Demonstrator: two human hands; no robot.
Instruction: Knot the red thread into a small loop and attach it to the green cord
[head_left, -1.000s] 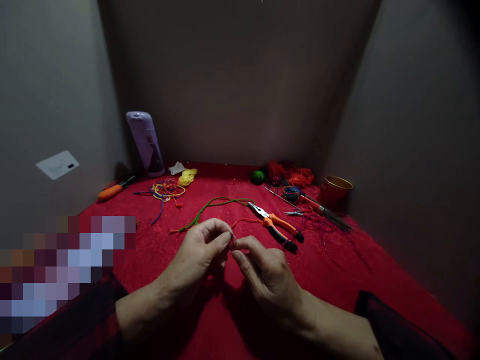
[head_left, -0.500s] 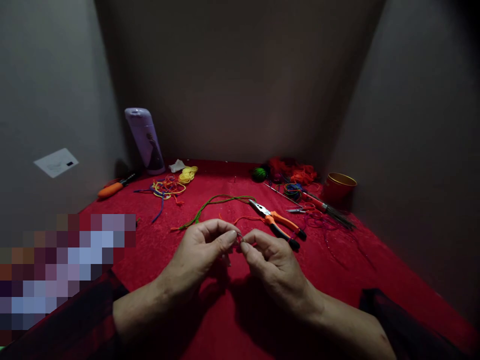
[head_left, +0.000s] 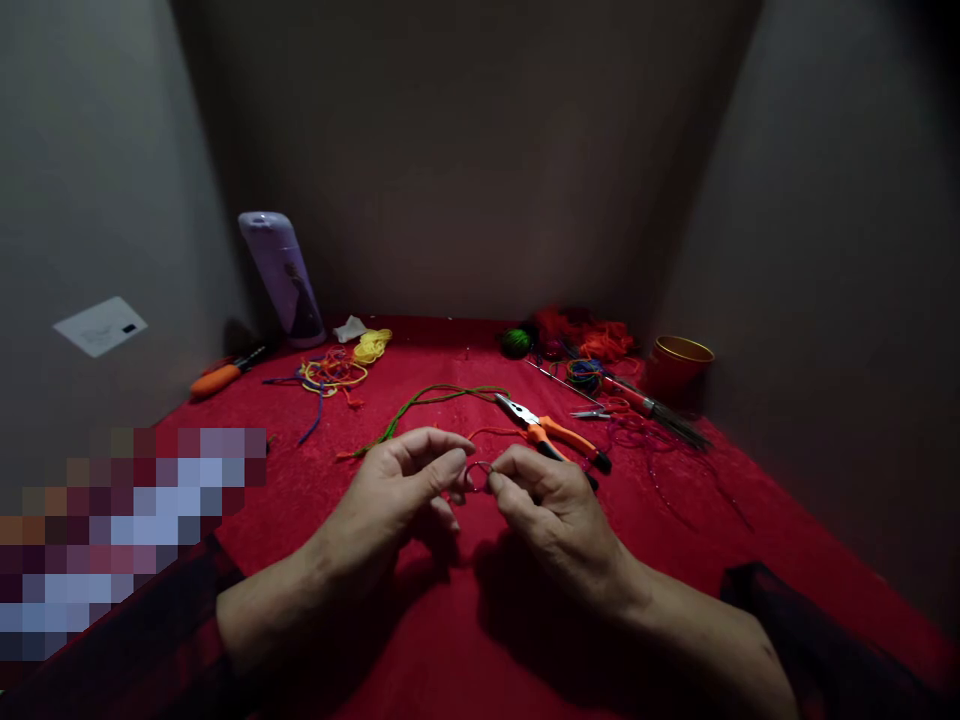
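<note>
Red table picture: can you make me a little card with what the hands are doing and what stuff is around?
Right hand: pinching a small thin loop
Left hand: curled at the loop's other side; can't tell if it grips
Beyond the hands: orange-handled pliers, green cord
Far left: purple bottle, standing
Near the bottle: yellow thread bundle
Far right: red cup, gold rim
Surface: red tabletop
Light: dim

2 dark sleeves [head_left: 172, 625] — left faintly red-checked
</note>
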